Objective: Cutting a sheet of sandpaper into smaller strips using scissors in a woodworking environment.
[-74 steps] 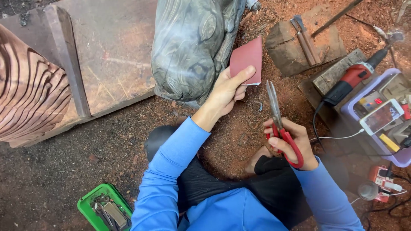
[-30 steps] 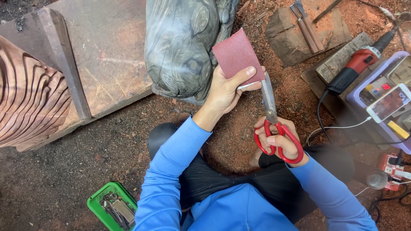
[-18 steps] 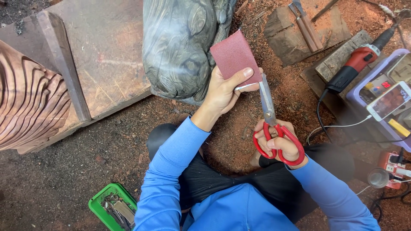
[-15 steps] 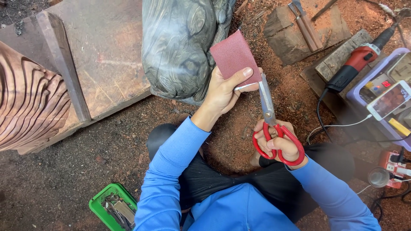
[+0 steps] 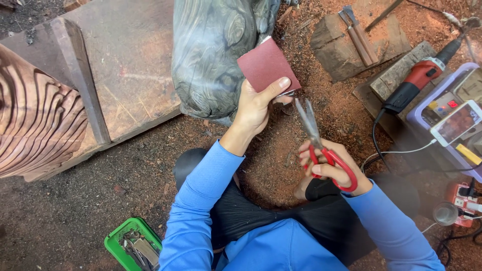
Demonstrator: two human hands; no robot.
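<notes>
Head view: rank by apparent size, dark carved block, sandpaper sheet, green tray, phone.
1. dark carved block, by far the largest, though cut off by the top edge.
2. sandpaper sheet, held in the left hand.
3. green tray and phone look close; the tray is cropped and nearer the camera, so no ranking.

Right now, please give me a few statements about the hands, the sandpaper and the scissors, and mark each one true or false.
1. The left hand holds the sandpaper. True.
2. The right hand holds the scissors by red handles. True.
3. The scissors' blades are clamped on the sandpaper. False: the blades are slightly apart and just below it, not touching it.
4. The green tray lies beside the grinder. False: the tray is at the lower left, the grinder at the upper right.
5. The phone is lit and has a white cable. True.
</notes>
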